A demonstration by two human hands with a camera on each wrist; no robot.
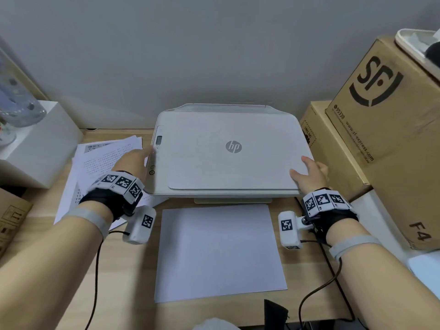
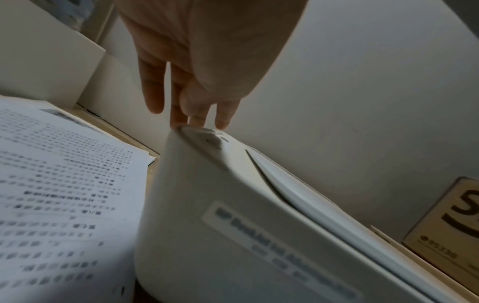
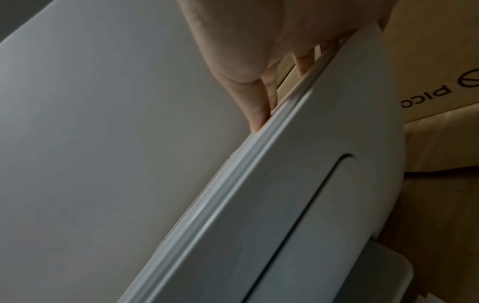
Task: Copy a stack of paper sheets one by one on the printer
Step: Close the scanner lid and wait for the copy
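Note:
A white HP printer stands on the wooden desk with its lid down. My left hand reaches to the control strip on the printer's left edge; in the left wrist view its straight fingertips touch the buttons. My right hand rests on the lid's front right corner, fingers lying along the lid's edge, holding nothing. A stack of printed sheets lies fanned out left of the printer. One blank white sheet lies in front of it.
Large cardboard boxes crowd the printer's right side. A white box stands at the far left, and another cardboard box sits at the near left. Wrist-camera cables trail over the desk. The wall is close behind.

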